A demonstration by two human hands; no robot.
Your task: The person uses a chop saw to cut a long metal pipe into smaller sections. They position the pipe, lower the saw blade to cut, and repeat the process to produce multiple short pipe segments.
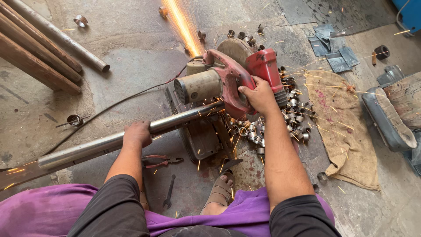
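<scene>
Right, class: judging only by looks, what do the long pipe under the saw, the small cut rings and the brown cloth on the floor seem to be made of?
Long pipe, gripped by the left hand: probably steel, bright and smooth, reflective, throwing sparks where cut.
Cut rings: seemingly the same shiny metal, short hollow sections.
Brown cloth: likely jute sacking, coarse weave, matte, frayed edges, stained.

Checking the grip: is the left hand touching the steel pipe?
Touching. The head view shows the left hand wrapped over the steel pipe, fingers curled around it.
</scene>
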